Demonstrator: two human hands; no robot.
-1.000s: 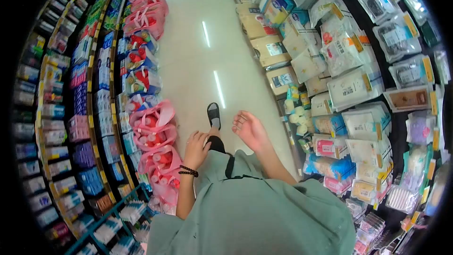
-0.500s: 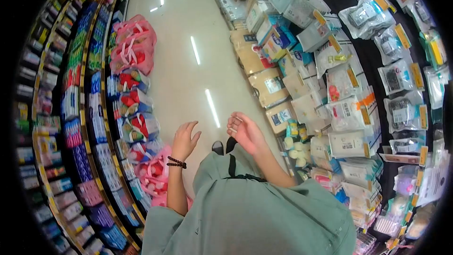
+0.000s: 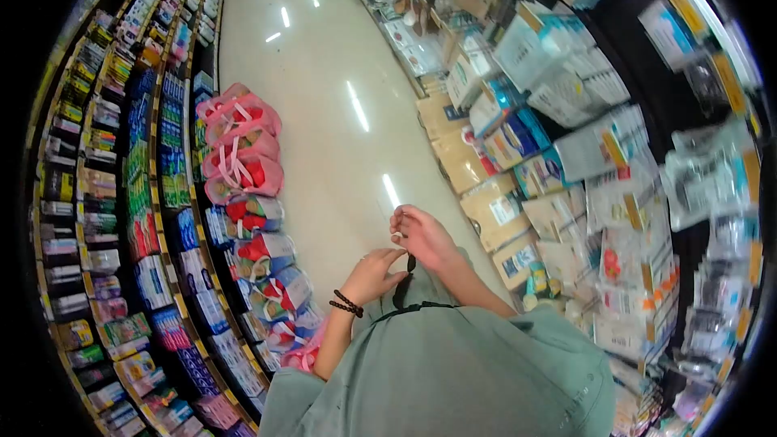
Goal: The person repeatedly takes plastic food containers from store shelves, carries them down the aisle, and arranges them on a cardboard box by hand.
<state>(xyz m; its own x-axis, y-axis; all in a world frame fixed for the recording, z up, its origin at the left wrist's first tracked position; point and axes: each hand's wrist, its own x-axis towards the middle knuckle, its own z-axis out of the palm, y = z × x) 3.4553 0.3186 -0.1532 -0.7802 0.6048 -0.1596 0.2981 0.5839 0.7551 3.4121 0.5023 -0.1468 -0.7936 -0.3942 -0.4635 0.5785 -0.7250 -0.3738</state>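
My left hand (image 3: 374,275), with a dark beaded bracelet (image 3: 346,303) on its wrist, reaches across in front of my waist. Its fingers are stretched toward the right, the thumb is apart, and nothing shows in it. Just above and to the right is my right hand (image 3: 425,239), its fingers loosely curled and seemingly holding nothing. A small pale ring-like band shows at its fingers. Both hands are close together over the green garment (image 3: 477,372) and its black strap (image 3: 413,263); whether the fingertips touch, I cannot tell.
A shop aisle with a glossy floor (image 3: 324,129) runs ahead. Along the left stand shelves of boxed goods (image 3: 150,283), with pink bags (image 3: 243,170) at the floor edge. Packaged goods (image 3: 550,170) hang on the right, above brown packets (image 3: 494,210).
My left hand has moved right, closer to my right hand. The pink bags and right-hand racks have shifted lower in view, and the camera angle has changed.
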